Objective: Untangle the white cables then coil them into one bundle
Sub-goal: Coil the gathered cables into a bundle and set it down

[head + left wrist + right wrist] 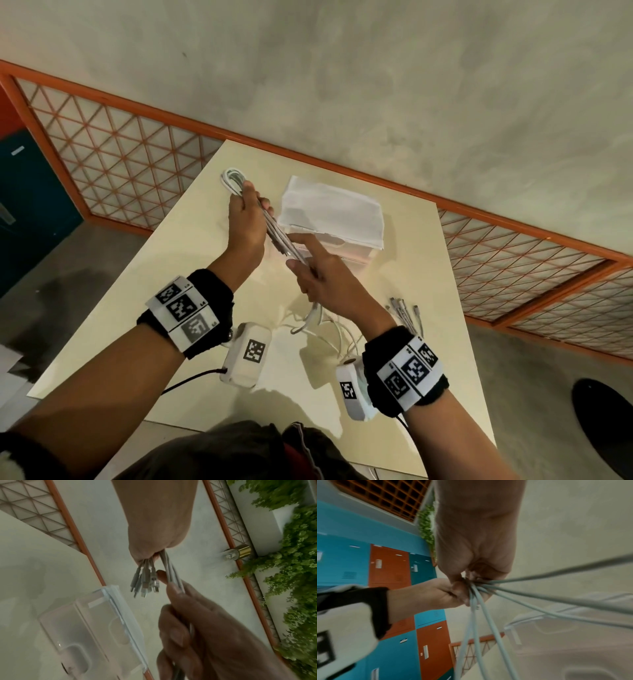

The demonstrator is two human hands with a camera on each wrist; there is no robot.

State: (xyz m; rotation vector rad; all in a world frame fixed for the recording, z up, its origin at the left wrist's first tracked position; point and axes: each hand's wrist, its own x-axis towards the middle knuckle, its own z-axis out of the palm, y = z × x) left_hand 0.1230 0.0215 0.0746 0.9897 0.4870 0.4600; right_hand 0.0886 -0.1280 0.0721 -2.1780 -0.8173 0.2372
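Several white cables run as one straight bundle between my hands above the cream table. My left hand grips the far part, with a folded loop sticking out beyond its fingers. My right hand holds the near part, its index finger stretched along the strands. Slack strands hang from it to the table. Plug ends lie on the table to the right. In the left wrist view, connectors poke out of my left fist. In the right wrist view, cables fan out from my right hand.
A clear plastic box with a white cloth on it stands just beyond my hands, close to the bundle. An orange lattice fence runs behind the table. A round black object is on the floor at the right.
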